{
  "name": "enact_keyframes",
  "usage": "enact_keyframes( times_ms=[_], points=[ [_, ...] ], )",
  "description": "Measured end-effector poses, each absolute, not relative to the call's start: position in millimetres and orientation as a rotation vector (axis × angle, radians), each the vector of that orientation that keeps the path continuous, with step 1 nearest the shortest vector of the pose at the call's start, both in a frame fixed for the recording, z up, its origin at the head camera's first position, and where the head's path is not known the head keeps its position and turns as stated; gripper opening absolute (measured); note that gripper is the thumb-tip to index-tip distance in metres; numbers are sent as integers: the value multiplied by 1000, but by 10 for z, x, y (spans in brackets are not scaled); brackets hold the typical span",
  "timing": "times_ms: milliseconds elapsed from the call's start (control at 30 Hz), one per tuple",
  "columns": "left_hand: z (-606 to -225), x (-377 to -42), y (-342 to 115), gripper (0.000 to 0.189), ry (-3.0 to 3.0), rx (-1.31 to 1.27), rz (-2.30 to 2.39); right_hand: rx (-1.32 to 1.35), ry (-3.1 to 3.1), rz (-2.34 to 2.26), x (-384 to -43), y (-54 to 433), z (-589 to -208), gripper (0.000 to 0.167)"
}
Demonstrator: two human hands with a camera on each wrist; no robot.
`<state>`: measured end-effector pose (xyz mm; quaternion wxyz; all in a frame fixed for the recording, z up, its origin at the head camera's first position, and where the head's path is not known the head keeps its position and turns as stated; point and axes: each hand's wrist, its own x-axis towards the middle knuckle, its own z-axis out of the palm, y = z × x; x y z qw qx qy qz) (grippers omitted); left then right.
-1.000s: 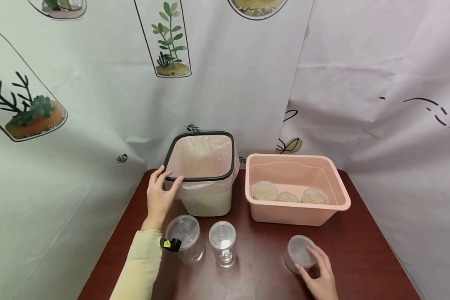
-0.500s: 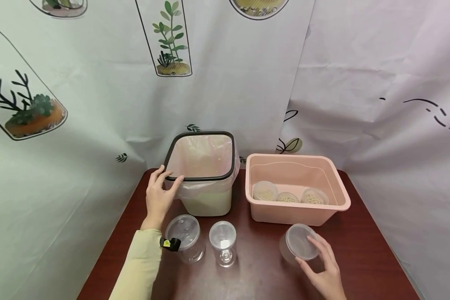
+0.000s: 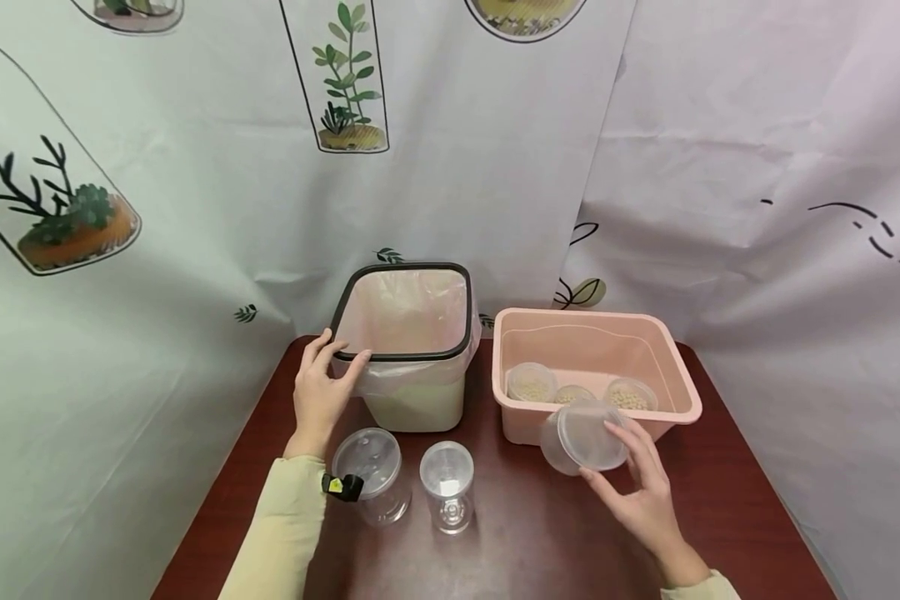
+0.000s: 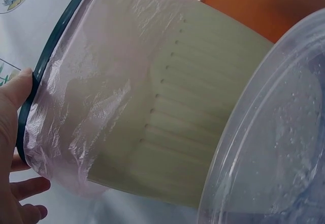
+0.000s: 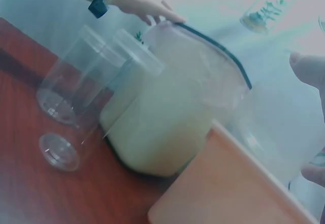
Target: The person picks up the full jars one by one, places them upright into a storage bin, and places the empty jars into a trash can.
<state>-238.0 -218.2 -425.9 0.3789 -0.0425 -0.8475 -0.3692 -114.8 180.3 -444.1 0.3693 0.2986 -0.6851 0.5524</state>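
In the head view my right hand (image 3: 637, 492) holds a clear plastic jar (image 3: 583, 437) by its lid end, thumb on one side and fingers on the other. The jar is tilted, raised before the front wall of a pink bin (image 3: 596, 321). Inside that bin are several round clear containers (image 3: 630, 395) with pale bits in them. My left hand (image 3: 321, 404) grips the black rim corner of a lined trash can (image 3: 420, 408); in the left wrist view the thumb (image 4: 19, 88) lies against the rim.
Two clear lidded jars stand on the dark red table (image 3: 517, 542): a wide jar (image 3: 371, 475) by my left wrist and a narrower jar (image 3: 447, 483) to its right. A printed white cloth (image 3: 450, 192) hangs behind the table.
My right hand has lifted the jar off the table and carried it up and forward to the pink bin's front, tilting it. My left hand stays on the trash can's rim.
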Motion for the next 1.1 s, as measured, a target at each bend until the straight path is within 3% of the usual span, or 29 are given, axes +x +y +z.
enact_keyframes(
  times_ms=[733, 1100],
  points=[
    [-4283, -2372, -2181, 43, -2182, -82, -978, 887, -1728, 1511, -1637, 1469, -4091, 56],
    [-4291, -2384, -2177, 42, -2166, -86, -980, 898, -1729, 1539, -1849, 1276, -3927, 67]
  ],
)
